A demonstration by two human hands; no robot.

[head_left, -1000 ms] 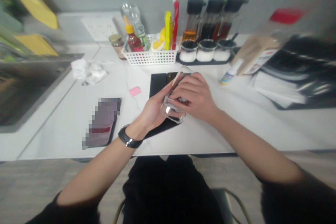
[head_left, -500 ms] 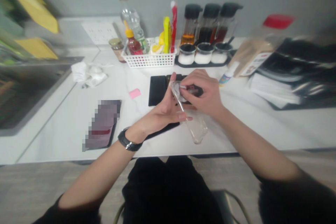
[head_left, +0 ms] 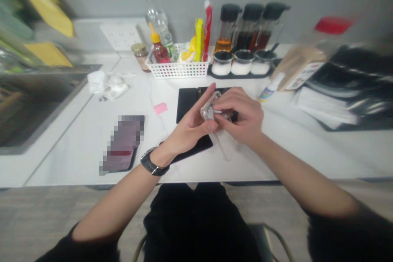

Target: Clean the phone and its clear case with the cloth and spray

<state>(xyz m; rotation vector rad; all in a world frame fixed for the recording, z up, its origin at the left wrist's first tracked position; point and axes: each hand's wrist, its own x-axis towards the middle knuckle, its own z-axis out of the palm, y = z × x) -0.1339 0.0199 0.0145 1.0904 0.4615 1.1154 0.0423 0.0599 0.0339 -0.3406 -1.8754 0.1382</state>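
Compared with half a second ago, the clear case (head_left: 209,107) is turned between your hands: its broad side looks narrower now, and its near end does not stick out so far to the lower right. Your left thumb, which was stretched across it, is bent now and presses its edge.

The grip of your left hand (head_left: 192,127) is closed around the far end of the case, with the index finger pointing away from you. The grip of your right hand (head_left: 242,112) is pinching a small whitish piece (head_left: 217,111) at the same end; what it is, I cannot tell. The case is tilted above the bench (head_left: 273,143), and its lower part hangs below your fingers.

Under your hands, black flat things lie on the bench; one black panel (head_left: 186,104) shows just beside your left hand. To the left lies a phone (head_left: 124,143), its screen blurred, and between it and the panel is a pink paper (head_left: 160,108). Farther back stand a white basket (head_left: 179,70) with bottles and packets, and a black tray (head_left: 239,75) carrying jars.
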